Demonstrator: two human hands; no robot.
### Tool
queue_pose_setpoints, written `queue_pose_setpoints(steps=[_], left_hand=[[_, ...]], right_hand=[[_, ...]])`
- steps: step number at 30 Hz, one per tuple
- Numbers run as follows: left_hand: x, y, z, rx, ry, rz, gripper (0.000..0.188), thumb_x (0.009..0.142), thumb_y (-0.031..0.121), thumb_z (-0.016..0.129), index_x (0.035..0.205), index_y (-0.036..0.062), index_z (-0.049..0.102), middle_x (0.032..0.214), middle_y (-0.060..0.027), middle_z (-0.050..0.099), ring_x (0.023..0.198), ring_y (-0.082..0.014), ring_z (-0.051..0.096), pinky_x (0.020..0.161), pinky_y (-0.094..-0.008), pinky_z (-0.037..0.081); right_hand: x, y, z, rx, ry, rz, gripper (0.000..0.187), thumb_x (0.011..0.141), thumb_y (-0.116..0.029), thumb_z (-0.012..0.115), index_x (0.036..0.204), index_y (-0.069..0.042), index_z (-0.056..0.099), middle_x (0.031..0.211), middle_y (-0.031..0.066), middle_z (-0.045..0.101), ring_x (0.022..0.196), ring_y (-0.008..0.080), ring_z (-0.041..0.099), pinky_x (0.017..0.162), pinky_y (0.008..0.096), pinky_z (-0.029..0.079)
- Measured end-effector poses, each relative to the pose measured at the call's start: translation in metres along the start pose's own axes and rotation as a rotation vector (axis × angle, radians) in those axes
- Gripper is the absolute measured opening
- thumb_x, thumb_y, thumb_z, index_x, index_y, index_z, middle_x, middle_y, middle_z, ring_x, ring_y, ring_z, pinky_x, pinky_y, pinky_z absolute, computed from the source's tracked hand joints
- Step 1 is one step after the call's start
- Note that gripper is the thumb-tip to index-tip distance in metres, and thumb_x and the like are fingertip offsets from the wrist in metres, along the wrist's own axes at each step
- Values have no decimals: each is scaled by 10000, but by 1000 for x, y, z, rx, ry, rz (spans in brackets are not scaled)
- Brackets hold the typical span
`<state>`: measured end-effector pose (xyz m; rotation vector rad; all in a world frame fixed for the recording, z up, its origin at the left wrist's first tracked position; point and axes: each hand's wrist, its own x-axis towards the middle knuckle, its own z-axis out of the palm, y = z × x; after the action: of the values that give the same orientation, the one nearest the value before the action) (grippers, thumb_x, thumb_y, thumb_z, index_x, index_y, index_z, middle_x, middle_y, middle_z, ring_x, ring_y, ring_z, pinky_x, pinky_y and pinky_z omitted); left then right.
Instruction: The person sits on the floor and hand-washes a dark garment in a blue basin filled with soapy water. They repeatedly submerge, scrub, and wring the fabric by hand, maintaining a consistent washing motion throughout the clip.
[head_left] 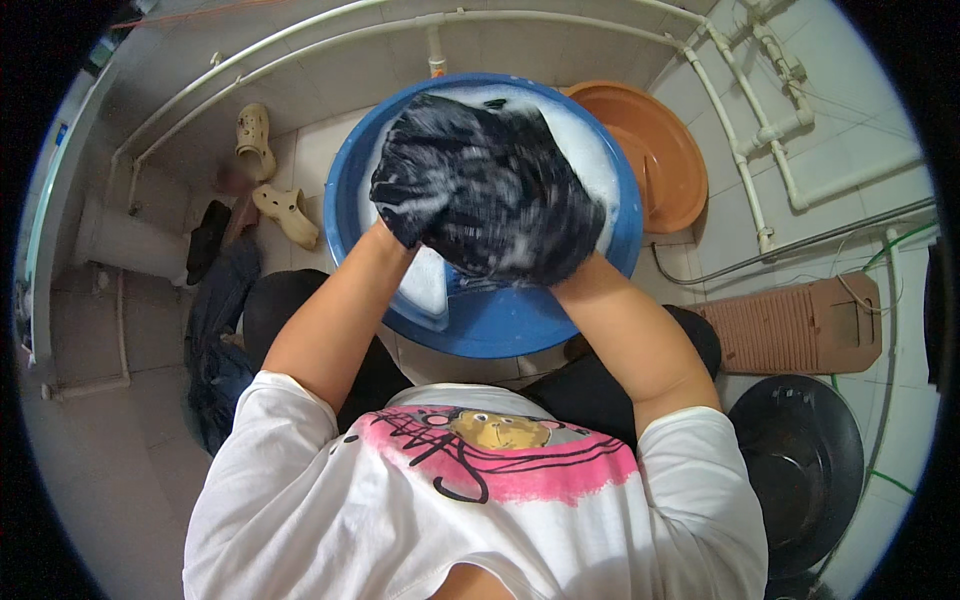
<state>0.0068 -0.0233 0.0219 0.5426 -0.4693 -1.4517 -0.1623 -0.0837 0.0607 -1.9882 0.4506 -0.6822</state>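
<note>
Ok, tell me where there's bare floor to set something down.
Pale floor tiles show bare between the clogs and the blue tub. A smaller gap borders the tub, orange basin and washboard, with a grey hose across it. Crowded: the tub, with foam and dark cloth; left, slipper and dark clothing; lower right, the black basin.

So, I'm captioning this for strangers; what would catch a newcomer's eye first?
Probably the big blue tub of suds, upper centre, with dark soapy cloth bunched over it, hiding both hands. Then the pink print on the white shirt below, and the orange basin at the tub's upper right.
</note>
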Motion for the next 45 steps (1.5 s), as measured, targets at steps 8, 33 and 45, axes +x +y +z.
queue_pose_setpoints(steps=[8,33,45], left_hand=[[2,18,18,-217,135,121,278,891,154,409,1121,31,505,1096,-122,556,968,-229,546,847,-353,467],[-17,-14,55,1778,-82,603,297,838,200,497,1112,85,515,1134,-80,529,1062,-201,476,948,-318,348],[0,-46,-4,-215,43,-16,266,892,195,420,1101,53,501,1072,-81,563,949,-174,536,858,-289,425]], right_hand=[[-17,76,-21,676,-115,929,482,893,-268,410,1297,-35,285,1255,222,401,948,385,551,799,504,473],[13,17,-26,1374,210,533,460,846,-422,487,1146,-74,506,1094,111,565,989,240,552,846,389,473],[9,17,-12,1191,150,627,367,807,-150,552,1136,-4,477,1054,116,561,963,221,554,807,348,480]])
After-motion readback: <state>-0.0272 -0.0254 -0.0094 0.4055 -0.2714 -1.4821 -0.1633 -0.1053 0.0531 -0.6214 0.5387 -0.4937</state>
